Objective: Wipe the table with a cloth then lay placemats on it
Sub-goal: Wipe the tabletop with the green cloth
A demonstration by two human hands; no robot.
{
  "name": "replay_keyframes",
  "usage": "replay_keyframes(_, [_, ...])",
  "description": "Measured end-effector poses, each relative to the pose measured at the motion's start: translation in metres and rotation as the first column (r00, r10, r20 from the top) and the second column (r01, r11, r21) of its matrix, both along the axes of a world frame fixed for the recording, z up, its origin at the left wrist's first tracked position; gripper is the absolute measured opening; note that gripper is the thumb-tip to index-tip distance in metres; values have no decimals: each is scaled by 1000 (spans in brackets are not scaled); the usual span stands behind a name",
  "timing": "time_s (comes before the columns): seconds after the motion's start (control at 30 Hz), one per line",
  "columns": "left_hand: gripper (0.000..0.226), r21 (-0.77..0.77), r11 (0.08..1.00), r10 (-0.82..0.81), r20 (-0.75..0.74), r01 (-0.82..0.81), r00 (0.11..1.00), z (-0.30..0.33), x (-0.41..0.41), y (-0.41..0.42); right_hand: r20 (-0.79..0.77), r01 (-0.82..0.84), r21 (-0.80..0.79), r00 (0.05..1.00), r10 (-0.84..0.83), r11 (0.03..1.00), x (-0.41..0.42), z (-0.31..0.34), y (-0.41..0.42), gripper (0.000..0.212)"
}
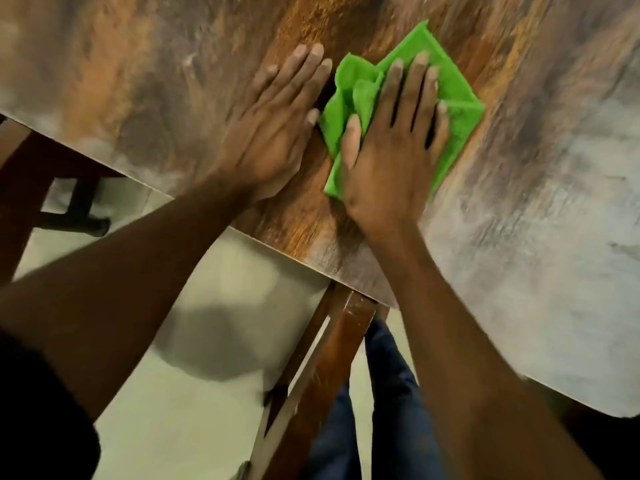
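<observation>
A bright green cloth (450, 102) lies crumpled on the brown and grey wooden table (145, 84). My right hand (394, 147) presses flat on top of the cloth, fingers spread, near the table's front edge. My left hand (277, 126) rests flat on the bare tabletop just left of the cloth, fingers together, its thumb touching the cloth's edge. No placemats are in view.
The table's near edge runs diagonally from the left down to the right. Below it stands a wooden table leg (325, 368), with my jeans-clad legs (391, 393) beside it on a pale floor (194, 403). A dark chair frame (72, 216) sits at the left.
</observation>
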State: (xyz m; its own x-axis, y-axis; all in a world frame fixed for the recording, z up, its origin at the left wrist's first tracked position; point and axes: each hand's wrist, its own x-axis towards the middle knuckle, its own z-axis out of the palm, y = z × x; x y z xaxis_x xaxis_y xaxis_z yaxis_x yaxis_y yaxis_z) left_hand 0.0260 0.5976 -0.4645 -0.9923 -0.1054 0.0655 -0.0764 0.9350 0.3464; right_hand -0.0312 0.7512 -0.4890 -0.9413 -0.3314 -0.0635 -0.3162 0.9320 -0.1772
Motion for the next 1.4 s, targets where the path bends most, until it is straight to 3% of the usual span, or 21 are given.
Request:
replay_keyframes(0.13, [51,23,1000,-11,-13,11,1000,-17,2,-8,127,-51,-15,990,53,999,104,12,0,79])
replay_keyframes(0.23, [50,40,999,-26,-55,28,998,-24,0,-10,176,-77,-43,981,83,996,138,16,-6,80])
replay_keyframes(0.37, [51,36,999,-9,-78,11,997,-26,-1,-7,93,-164,-32,982,167,986,100,6,13,79])
replay_keyframes(0.57, [52,17,1000,-4,-59,5,998,-24,1,-6,-65,60,15,996,-59,998,-52,-1,46,78])
replay_keyframes(0.63, [53,35,999,-6,-54,8,999,-24,0,-6,-66,93,24,994,-91,995,-45,0,45,77])
replay_keyframes(0.73, [52,17,1000,-16,-74,17,997,-26,-1,-6,9,125,31,992,-125,992,35,8,30,79])
replay_keyframes(0.87, [54,-11,1000,-8,-86,7,996,-25,-4,-7,159,-109,28,982,103,994,125,19,20,84])
replay_keyframes(1.0, [54,-46,999,-4,-93,0,996,-26,-1,-7,75,-201,32,977,198,979,69,7,42,84])
replay_keyframes(1.2, [55,-16,1000,12,-67,-13,998,-25,0,-6,-66,-63,41,996,66,997,-79,1,36,79])
replay_keyframes(1.3, [55,-14,1000,10,-55,-11,998,-25,0,-6,-54,-16,42,998,19,999,-58,2,29,78])
replay_keyframes(1.4, [54,-20,1000,-15,-87,13,996,-29,-1,-7,63,-20,24,998,19,999,31,10,23,82])
